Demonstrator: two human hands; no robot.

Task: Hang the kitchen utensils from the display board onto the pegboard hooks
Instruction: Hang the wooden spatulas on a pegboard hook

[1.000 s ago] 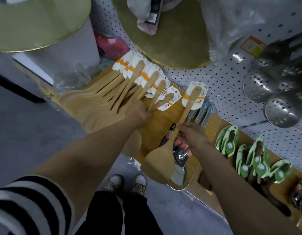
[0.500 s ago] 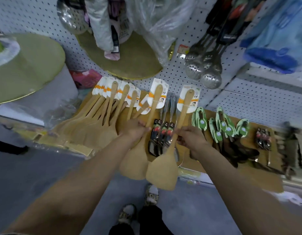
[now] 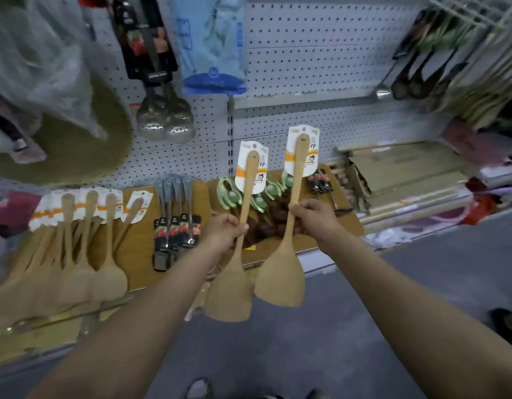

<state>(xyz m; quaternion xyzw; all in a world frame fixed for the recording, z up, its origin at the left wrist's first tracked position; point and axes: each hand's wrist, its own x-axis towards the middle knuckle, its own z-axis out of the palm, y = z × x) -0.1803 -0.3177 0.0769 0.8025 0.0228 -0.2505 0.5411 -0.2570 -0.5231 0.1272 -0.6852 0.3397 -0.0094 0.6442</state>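
Both arms reached forward, raised above the display board (image 3: 139, 254). The left hand (image 3: 224, 230) had its fingers curled round the handle of one wooden spatula (image 3: 234, 272), blade down and carded end up. The right hand (image 3: 314, 218) gripped a second wooden spatula (image 3: 286, 263) the same way, held slightly higher and just beside the first. Both spatulas stood in front of the pegboard (image 3: 321, 53), off the board. More spatulas (image 3: 76, 254) lay along the board's left end.
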